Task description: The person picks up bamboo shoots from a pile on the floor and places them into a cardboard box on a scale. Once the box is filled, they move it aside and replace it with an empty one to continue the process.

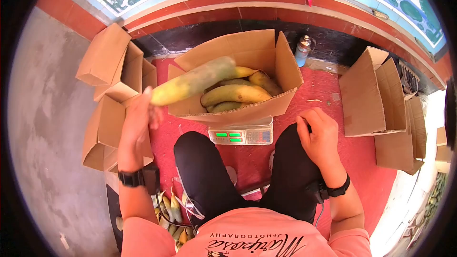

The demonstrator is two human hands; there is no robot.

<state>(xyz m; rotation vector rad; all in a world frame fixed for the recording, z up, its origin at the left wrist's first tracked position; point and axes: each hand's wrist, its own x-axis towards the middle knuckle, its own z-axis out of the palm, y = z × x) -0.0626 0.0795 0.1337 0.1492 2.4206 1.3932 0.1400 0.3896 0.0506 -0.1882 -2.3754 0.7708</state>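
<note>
My left hand [137,116] is closed around the near end of a long yellow-green gourd [190,82], which is slightly blurred. The gourd slants up over the left side of an open cardboard box [247,109]. Inside the box lie several more yellow and green gourds [236,94]. Beneath the box is a digital scale [242,136] with green lit displays. My right hand [320,135] is by my right knee, fingers curled in loosely, with nothing visible in them.
Empty cardboard boxes stack on the left [107,123] and the right [366,97]. A blue flask [303,51] stands behind the box, near the wall. Several smaller yellow-green gourds [172,209] lie by my left leg. Red matting [333,85] covers the floor.
</note>
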